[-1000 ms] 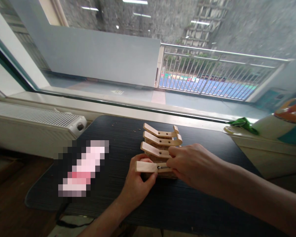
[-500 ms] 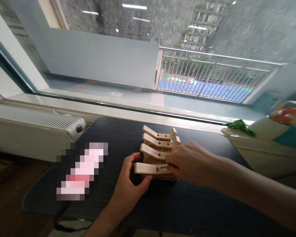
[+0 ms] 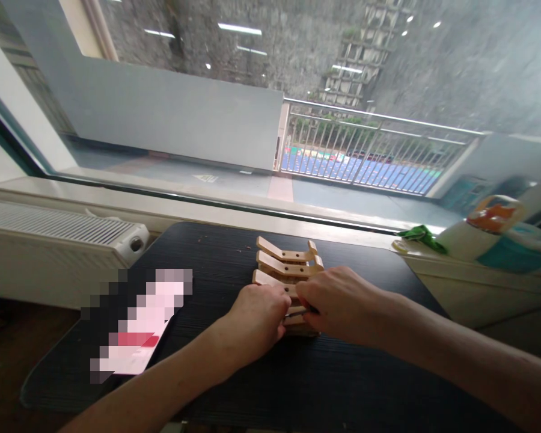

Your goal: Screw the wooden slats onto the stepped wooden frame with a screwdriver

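Observation:
My left hand [image 3: 260, 313] is closed over the left end of the nearest wooden hook [image 3: 296, 323], covering much of it. In my closed right hand [image 3: 336, 304] is a thin grey metal rod [image 3: 296, 313], its visible part lying over that hook; the rod's exact kind is hard to make out. Beyond sit more pale, bent wooden hooks [image 3: 287, 269] in a row, each with drilled holes and upturned ends. They rest on a rough brown base [image 3: 313, 334], mostly hidden by hooks and hands. My right fingers overlap the hook second from me.
Everything stands on a black table [image 3: 216, 258] by a window. A pixelated pink and white object [image 3: 148, 328] lies at left. A white radiator [image 3: 54, 240] stands beyond the left edge. On the sill at right are a green cloth [image 3: 422, 237] and a white container [image 3: 460, 237].
My left hand has moved from an open grasp beside the nearest hook to closing over its left end. My right hand stays at the hooks with the rod. The view has shifted slightly.

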Available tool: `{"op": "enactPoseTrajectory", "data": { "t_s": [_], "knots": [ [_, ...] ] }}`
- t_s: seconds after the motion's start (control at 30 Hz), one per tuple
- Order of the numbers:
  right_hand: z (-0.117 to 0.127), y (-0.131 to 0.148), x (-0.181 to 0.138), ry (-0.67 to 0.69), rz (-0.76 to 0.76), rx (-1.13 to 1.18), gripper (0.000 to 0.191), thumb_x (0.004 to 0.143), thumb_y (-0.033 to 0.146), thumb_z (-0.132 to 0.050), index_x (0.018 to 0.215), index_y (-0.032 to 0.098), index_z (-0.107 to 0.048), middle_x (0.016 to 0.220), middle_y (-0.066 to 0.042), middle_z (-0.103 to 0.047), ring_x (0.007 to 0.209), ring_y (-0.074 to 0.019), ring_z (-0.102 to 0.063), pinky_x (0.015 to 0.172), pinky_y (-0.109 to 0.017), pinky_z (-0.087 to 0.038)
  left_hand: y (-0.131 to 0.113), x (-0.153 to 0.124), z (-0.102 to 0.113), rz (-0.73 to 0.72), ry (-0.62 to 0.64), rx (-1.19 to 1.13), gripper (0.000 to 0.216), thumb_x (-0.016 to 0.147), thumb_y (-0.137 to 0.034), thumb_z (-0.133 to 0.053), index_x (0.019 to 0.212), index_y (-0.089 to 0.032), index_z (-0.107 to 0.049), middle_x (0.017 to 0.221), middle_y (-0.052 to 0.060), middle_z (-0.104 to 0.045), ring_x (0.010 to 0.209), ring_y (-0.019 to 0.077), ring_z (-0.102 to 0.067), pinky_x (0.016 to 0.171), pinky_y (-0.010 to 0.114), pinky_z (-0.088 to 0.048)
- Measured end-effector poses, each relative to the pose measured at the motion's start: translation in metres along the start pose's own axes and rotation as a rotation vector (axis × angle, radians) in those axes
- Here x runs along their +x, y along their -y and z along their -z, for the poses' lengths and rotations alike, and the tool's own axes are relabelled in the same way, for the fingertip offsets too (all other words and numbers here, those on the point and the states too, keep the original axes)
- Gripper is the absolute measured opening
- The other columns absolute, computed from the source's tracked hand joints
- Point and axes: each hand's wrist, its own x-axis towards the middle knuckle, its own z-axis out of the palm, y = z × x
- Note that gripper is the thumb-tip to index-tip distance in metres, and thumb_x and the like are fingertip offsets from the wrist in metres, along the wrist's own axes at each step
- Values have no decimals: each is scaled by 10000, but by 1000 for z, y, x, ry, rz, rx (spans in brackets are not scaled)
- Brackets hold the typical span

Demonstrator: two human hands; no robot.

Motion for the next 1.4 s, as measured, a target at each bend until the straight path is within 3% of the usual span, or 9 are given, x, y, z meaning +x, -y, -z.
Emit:
{"op": "enactPoseTrajectory", "data": {
  "t_s": [0.1, 0.3, 0.43, 0.53, 0.7, 0.87, 1.1, 1.3, 1.4],
  "knots": [
    [0, -1, 1, -9, 10, 1, 147, 818, 223, -543, 859, 188, -680, 858, -60, -721, 775, -214, -669, 620, -277, -404, 4, -2, -1, -34, -18, -58, 194, 721, -185, -609, 905, -177, -671, 1021, 82, -671, 918, 259, -645, 783, 343, -516],
    [1, -3, 4, -34, 35, 4, 201, 851, 272, -523, 822, 169, -693, 854, -78, -718, 785, -221, -656, 601, -285, -381, 11, -10, -5, -15, -66, -204, 200, 693, -96, -584, 834, -200, -680, 937, 68, -694, 864, 241, -652, 756, 320, -507],
    [-1, -5, 2, -73, 42, 16, 151, 821, 224, -549, 818, 178, -693, 824, -64, -713, 771, -211, -648, 604, -279, -372, 23, -20, -3, -39, -125, -300, 372, 651, -82, -627, 992, -225, -670, 1089, 64, -679, 1037, 256, -603, 906, 349, -457],
    [-5, -7, 0, -98, 48, 20, 139, 809, 200, -557, 801, 169, -693, 800, -68, -708, 737, -203, -645, 601, -278, -373, 29, -26, -6, -57, -155, -378, 417, 700, -75, -574, 1081, -234, -638, 1106, 36, -678, 1038, 217, -608, 926, 312, -440],
    [-11, -12, -10, -126, 71, 34, 150, 817, 172, -545, 799, 178, -694, 763, -59, -707, 711, -200, -649, 579, -267, -375, 8, -36, -18, 30, -140, -412, 210, 760, -147, -558, 928, -229, -654, 960, 16, -698, 901, 195, -636, 793, 277, -462],
    [-11, -15, -22, -31, 31, -9, 139, 813, 173, -565, 758, 167, -693, 757, -77, -714, 697, -207, -665, 559, -260, -375, -20, -39, -28, 122, -134, -336, 161, 785, -196, -537, 902, -212, -647, 914, 55, -690, 854, 237, -644, 751, 331, -474],
    [-2, -10, -18, -18, 11, -32, 169, 856, 171, -534, 832, 160, -700, 830, -87, -719, 796, -228, -674, 574, -271, -369, -20, -33, -22, 149, -153, -340, 131, 799, -174, -491, 815, -222, -612, 873, 41, -691, 787, 217, -657, 663, 291, -469],
    [-10, -19, -22, -30, -19, 8, 165, 841, 191, -530, 811, 171, -690, 793, -80, -713, 730, -211, -662, 573, -268, -360, -18, -32, -31, 108, -197, -362, 197, 770, -143, -513, 913, -218, -627, 957, 48, -685, 892, 228, -640, 795, 335, -482],
    [-22, -26, -29, -100, -60, 112, 170, 832, 226, -517, 839, 177, -679, 810, -68, -705, 732, -206, -646, 604, -276, -369, -18, -34, -35, 99, -210, -378, 215, 759, -141, -528, 941, -201, -626, 985, 61, -676, 920, 234, -627, 833, 354, -483]
  ]
}}
